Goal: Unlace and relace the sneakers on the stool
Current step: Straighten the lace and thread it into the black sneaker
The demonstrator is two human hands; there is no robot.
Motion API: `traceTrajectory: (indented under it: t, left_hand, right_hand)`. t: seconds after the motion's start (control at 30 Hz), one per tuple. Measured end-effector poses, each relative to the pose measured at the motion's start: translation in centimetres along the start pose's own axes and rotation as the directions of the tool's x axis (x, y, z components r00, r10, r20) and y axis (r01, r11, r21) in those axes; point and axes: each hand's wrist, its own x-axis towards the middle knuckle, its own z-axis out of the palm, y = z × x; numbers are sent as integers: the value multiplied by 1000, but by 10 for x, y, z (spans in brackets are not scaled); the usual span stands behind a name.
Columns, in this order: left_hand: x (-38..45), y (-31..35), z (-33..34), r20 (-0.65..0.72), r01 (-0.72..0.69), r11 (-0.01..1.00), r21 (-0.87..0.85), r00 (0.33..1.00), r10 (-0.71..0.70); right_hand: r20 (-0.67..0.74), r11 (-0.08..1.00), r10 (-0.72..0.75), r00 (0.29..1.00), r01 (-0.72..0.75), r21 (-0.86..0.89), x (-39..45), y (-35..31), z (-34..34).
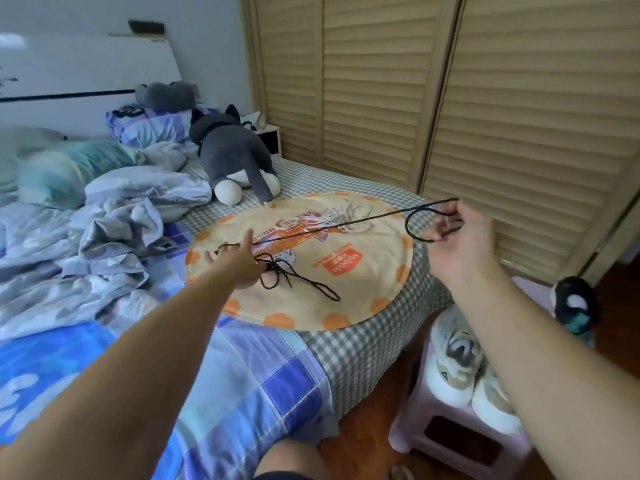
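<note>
Black lace [332,227] stretched left-right over the bed, pinched by left hand [239,261] and right hand [460,237]

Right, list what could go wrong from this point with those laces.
1. The black lace is stretched between the left hand and right hand right above the loose white laces on the round mat; lowering it could tangle them.
2. A second black lace lies bunched by the left hand and might knot if dragged.
3. The sneakers sit near the stool edge, under the right forearm; a bump could tip them off.
</note>
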Motion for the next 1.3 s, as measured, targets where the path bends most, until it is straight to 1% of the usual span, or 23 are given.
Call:
traceTrajectory:
  t: [0.03,0.07,0.13,0.2,0.23,0.3,0.33,0.37,0.4,0.43,0.5,0.57,0.63,0.7,0.8,0.87,0.93,1.0,1.07,1.13,1.2,1.27,1.3]
  left_hand:
    - [9,-14,-6,-46,60,998,-6,997,-60]
    - [14,-25,-12,-72,84,996,3,994,-84]
    - [19,-37,-21,-109,31,999,-35,993,-34]
    - [19,-33,-30,-238,-65,972,-228,971,9]
    - [17,-25,-39,-308,-114,928,-356,952,-1]
    - [8,-3,-65,-412,-250,792,-557,911,-2]
    - [2,10,-82,-445,-323,720,-614,895,22]
    - [-4,22,-102,-469,-383,661,-645,882,54]
    - [-9,33,-122,-494,-438,618,-653,865,91]
    - [-14,42,-142,-525,-488,595,-639,842,126]
    - [-29,53,-183,-559,-555,601,-575,803,208]
    - [-49,61,-219,-540,-597,642,-481,779,319]
    - [-70,69,-248,-523,-615,692,-379,759,388]
    - [-89,78,-271,-529,-604,728,-324,754,389]
    - [-105,87,-288,-499,-548,779,-306,789,359]
    - [-112,90,-282,-406,-535,782,-319,823,397]
    - [-119,92,-267,-270,-528,790,-312,846,460]
    - [-127,93,-248,-178,-549,776,-310,836,520]
    - [-127,90,-231,-117,-569,745,-350,815,567]
    - [-117,82,-211,-77,-563,695,-448,798,597]
    - [-101,71,-184,-128,-503,604,-618,822,555]
    - [-86,59,-143,-247,-432,523,-735,889,386]
    - [-76,52,-117,-273,-392,533,-750,917,290]
  right_hand:
    - [-18,999,13,1000,-12,33,2,-1,-11]
    - [-29,998,34,999,-33,45,3,0,-19]
    - [-84,997,76,994,-74,30,5,7,-32]
    - [-141,991,118,983,-126,-51,7,22,-35]
    - [-148,978,140,979,-160,-133,9,33,-33]
    - [-111,898,136,985,-169,-405,8,54,-23]
    - [-69,819,114,991,-133,-559,7,63,-17]
    - [-16,738,101,995,-85,-669,3,69,-8]
    - [33,690,98,995,-44,-723,-2,74,2]
    - [67,682,101,993,-20,-731,-6,75,11]
    - [110,720,126,986,-15,-693,-12,74,25]
    - [137,752,160,978,-31,-658,-14,69,32]
    - [187,769,180,966,-19,-639,-16,63,35]
    - [236,781,181,955,7,-625,-16,57,39]
    - [262,765,167,951,43,-642,-22,50,52]
    - [293,687,175,940,97,-720,-31,48,64]
    - [347,589,211,914,164,-791,-40,52,74]
    - [426,554,244,871,235,-798,-48,60,88]
    - [473,534,271,838,277,-799,-53,73,101]
    - [477,524,267,838,289,-801,-51,85,110]
    - [454,552,221,863,273,-788,-40,94,111]
    - [404,619,227,886,190,-762,-28,96,105]
    - [393,649,256,883,144,-747,-24,95,103]
